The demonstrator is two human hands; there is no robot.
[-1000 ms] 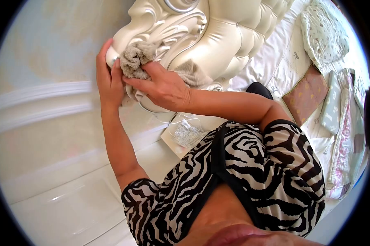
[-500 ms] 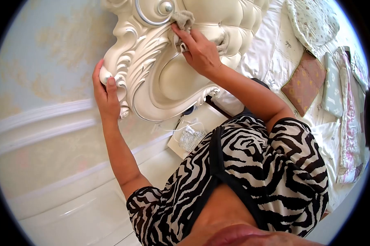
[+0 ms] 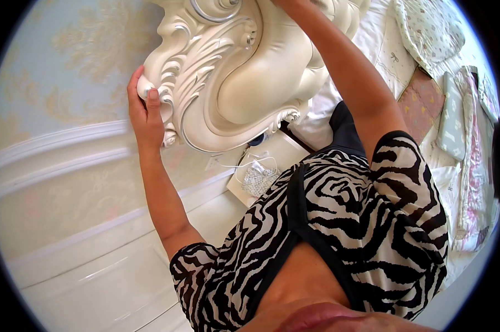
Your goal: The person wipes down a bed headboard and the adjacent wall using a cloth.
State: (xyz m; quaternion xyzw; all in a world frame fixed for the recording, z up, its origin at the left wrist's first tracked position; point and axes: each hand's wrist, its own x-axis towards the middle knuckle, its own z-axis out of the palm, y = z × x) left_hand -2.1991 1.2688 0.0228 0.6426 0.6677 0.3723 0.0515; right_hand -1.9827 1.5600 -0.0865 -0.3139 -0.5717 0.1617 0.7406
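My left hand [image 3: 145, 113] grips the carved outer edge of a cream headboard [image 3: 205, 119], its thumb on the near face and its fingers round the rim. Carved leaf scrolls with silver-toned lines run beside a padded, glossy panel [image 3: 266, 83]. My right forearm [image 3: 347, 61] reaches up across the padded part. Only a sliver of my right hand [image 3: 280, 2] shows at the top edge, so its fingers are out of sight. No cloth shows in the present view.
Behind the headboard is a patterned wall [image 3: 73, 72] with white moulding [image 3: 67, 138]. A nightstand [image 3: 239, 191] below carries a beaded item [image 3: 259, 180] and a white cable. On the bed at right lie a brown patterned cushion [image 3: 421, 105] and folded bedding [image 3: 468, 166].
My right hand, which held a beige cloth against the headboard, has moved up and mostly out of view. My left hand keeps its hold on the carved edge.
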